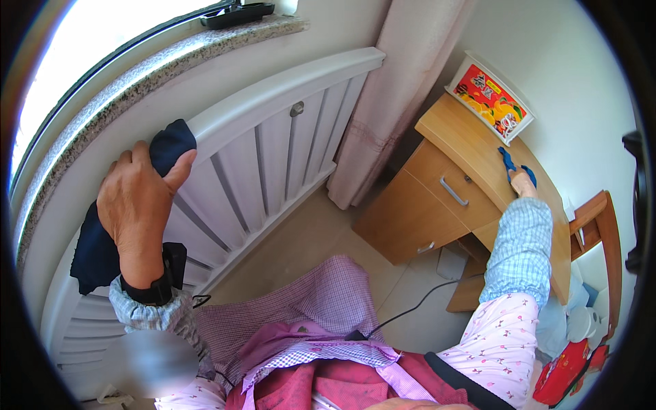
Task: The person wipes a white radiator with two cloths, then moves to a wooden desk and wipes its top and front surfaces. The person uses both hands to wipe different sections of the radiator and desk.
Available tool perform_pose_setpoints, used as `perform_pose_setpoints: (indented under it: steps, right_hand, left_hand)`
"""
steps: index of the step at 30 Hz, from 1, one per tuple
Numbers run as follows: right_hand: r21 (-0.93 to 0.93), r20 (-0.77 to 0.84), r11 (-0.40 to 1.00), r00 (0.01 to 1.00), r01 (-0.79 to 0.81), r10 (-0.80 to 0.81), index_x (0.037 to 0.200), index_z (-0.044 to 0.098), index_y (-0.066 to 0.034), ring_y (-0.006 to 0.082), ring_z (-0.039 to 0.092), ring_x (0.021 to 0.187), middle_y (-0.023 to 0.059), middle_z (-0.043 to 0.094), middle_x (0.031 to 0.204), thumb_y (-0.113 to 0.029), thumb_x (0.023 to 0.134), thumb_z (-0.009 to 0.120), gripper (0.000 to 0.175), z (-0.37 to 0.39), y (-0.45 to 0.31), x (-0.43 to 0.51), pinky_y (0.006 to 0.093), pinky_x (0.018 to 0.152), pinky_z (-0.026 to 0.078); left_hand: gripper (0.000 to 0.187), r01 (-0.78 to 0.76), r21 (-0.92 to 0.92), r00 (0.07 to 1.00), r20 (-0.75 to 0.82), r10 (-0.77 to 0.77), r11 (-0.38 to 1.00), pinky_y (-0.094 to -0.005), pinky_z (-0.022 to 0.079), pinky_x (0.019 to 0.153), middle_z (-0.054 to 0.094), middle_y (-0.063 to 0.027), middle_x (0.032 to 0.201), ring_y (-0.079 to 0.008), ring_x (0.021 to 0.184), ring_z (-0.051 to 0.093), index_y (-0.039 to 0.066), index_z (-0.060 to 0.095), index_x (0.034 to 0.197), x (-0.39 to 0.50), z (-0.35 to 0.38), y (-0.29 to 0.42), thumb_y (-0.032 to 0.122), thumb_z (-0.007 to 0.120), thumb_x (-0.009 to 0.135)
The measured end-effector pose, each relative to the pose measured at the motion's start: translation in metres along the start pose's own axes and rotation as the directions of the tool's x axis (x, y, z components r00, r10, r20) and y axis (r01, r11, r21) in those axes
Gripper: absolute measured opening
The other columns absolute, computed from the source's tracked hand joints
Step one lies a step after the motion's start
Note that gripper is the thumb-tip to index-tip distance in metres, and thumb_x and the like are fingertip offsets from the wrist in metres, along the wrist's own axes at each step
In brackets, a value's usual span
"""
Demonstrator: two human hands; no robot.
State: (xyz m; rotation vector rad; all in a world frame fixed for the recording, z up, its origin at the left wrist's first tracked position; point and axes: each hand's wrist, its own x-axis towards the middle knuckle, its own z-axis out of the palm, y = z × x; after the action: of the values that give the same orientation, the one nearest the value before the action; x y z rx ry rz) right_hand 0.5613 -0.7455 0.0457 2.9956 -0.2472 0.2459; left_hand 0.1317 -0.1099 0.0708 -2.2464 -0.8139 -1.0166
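My left hand [136,202] grips a dark navy cloth [173,146] and presses it on the top rail of a white slatted radiator [287,87]. One part of the cloth sticks out by the thumb, and another part [97,251] hangs below the palm. A black strap circles that wrist. Over on the right, my right hand [521,180] rests on a light wooden desk [456,125], its fingers closed on a crumpled blue cloth [507,159]. Part of this cloth is hidden under the hand. Both forearms wear checked sleeve covers.
A box with fruit pictures and writing [492,97] stands at the desk's back end. A pink curtain [394,97] hangs between radiator and desk. Above the radiator runs a granite windowsill [154,66]. A black cable [410,306] crosses the tiled floor. Red packaging [564,371] lies lower right.
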Motion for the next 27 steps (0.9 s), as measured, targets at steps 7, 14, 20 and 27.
perform_pose_setpoints:
  steps: [7, 14, 20, 27]
  right_hand:
    - [0.126, -0.159, 0.91, 0.914, 0.394, -0.374, 0.13, 0.059, -0.0118, 0.0356, 0.058, 0.118, 0.0207, 0.061, 0.128, -0.029, 0.1, 0.048, 0.036, -0.019, -0.174, -0.007, 0.0424, 0.098, 0.046]
    - [0.354, -0.36, 0.665, 0.751, 0.658, -0.553, 0.135, 0.056, -0.0089, 0.0334, 0.047, 0.133, 0.0167, 0.052, 0.143, -0.025, 0.102, 0.049, 0.037, -0.032, -0.242, -0.094, 0.0374, 0.112, 0.037]
    - [0.361, -0.438, 0.644, 0.732, 0.674, -0.521, 0.13, 0.058, -0.006, 0.035, 0.053, 0.126, 0.018, 0.059, 0.134, -0.027, 0.103, 0.048, 0.036, -0.02, -0.147, -0.127, 0.04, 0.106, 0.041]
    - [0.379, -0.338, 0.911, 0.941, 0.166, -0.031, 0.129, 0.061, -0.0124, 0.0324, 0.062, 0.113, 0.0149, 0.064, 0.127, -0.024, 0.103, 0.05, 0.031, 0.012, 0.091, -0.16, 0.0364, 0.095, 0.047]
  left_hand:
    - [0.062, -0.028, 0.018, 0.998, -0.054, 0.029, 0.999, -0.0335, 0.055, 0.062, 0.069, -0.008, 0.079, -0.0249, 0.073, 0.069, 0.008, 0.07, 0.093, 0.0, 0.002, -0.004, 0.068, 0.066, 0.079]
    - [0.063, -0.006, 0.03, 1.0, 0.017, 0.006, 1.0, -0.0341, 0.056, 0.061, 0.071, -0.0086, 0.081, -0.0245, 0.075, 0.07, 0.009, 0.071, 0.093, 0.001, -0.005, 0.001, 0.069, 0.063, 0.081]
    - [0.06, -0.027, 0.034, 0.999, 0.046, 0.025, 0.999, -0.0352, 0.056, 0.061, 0.071, -0.0103, 0.079, -0.0259, 0.075, 0.071, 0.008, 0.069, 0.087, 0.0, -0.01, -0.001, 0.068, 0.063, 0.082]
    - [0.06, -0.071, -0.052, 0.997, 0.033, 0.073, 0.996, -0.0376, 0.056, 0.061, 0.069, -0.0124, 0.075, -0.0304, 0.074, 0.069, 0.007, 0.067, 0.08, -0.006, -0.017, -0.008, 0.067, 0.062, 0.084]
